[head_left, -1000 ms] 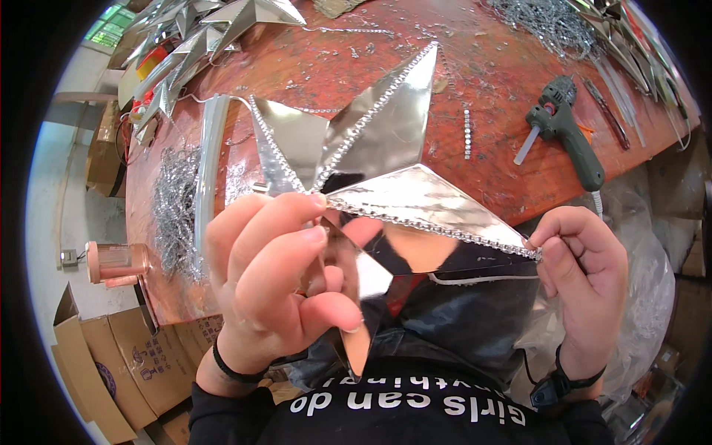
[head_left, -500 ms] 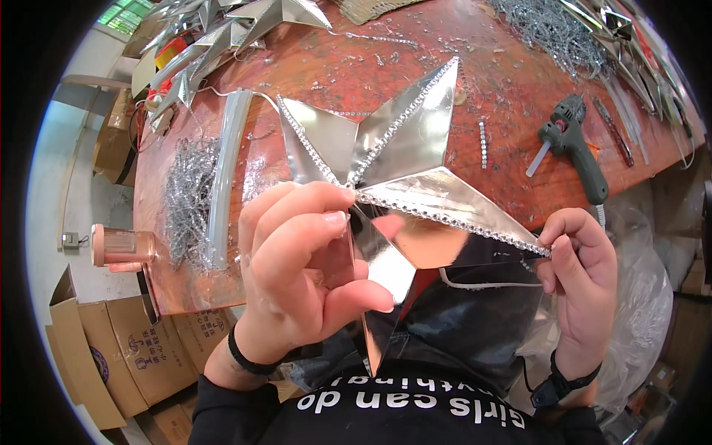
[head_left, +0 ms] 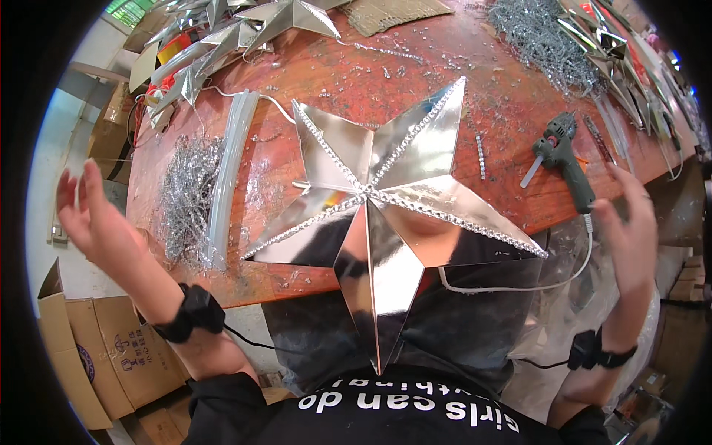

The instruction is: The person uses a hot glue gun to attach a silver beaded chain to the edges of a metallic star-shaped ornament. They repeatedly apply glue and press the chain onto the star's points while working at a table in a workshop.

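Observation:
A large mirror-silver star (head_left: 397, 271) rests at the table's near edge, its near point hanging over my lap. Rhinestone chain lines the ridges of its far and side arms; the near arm has a plain ridge. My left hand (head_left: 100, 215) is raised off the table's left edge, fingers apart, holding nothing I can see; a thin strand seems to trail from a fingertip. On the right, my right hand (head_left: 629, 222) is up with fingers spread and empty, slightly blurred. Nearest to it lies a grey-green glue gun (head_left: 569, 163) with a clear stick in it and a white cord (head_left: 571, 276).
A tangle of rhinestone chain (head_left: 185, 196) and clear glue sticks (head_left: 231, 185) lie at left. More silver stars (head_left: 293, 18) are piled at the far left. Another chain heap (head_left: 545, 48) sits far right. A short chain piece (head_left: 480, 157) lies near the glue gun. Cardboard boxes (head_left: 130, 356) stand below left.
Both hands have let go of the star and moved outward, left hand to the left, right hand to the right. The star's left arm, hidden before by my left hand, now shows its chain.

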A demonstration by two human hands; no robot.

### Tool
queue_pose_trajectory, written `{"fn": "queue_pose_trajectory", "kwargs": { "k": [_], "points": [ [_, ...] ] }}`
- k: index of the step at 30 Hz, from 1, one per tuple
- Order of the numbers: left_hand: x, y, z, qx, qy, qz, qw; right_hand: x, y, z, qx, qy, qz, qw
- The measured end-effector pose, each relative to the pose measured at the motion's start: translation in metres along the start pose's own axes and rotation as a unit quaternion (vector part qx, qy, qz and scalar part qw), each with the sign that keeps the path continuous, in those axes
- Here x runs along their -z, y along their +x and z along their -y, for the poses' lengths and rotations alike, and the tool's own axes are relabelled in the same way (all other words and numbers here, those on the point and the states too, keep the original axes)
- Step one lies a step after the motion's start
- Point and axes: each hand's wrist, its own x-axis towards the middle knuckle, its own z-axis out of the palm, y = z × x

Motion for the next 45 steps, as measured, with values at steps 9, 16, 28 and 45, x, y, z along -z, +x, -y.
{"fn": "queue_pose_trajectory", "kwargs": {
  "k": [9,16,28,45],
  "points": [
    [-0.031,-0.044,0.032,0.146,-0.131,0.204,0.959,-0.043,0.029,0.006,-0.052,0.114,0.062,0.99],
    [-0.025,-0.047,0.028,0.14,-0.118,0.255,0.949,-0.022,0.057,0.015,-0.08,0.009,0.08,0.994],
    [-0.023,-0.047,0.022,0.165,-0.181,0.267,0.932,0.044,0.009,0.092,0.001,0.236,-0.066,0.969],
    [-0.018,-0.053,0.016,0.078,-0.167,0.293,0.938,0.031,0.036,0.135,0.246,0.272,0.044,0.929]
  ]
}}
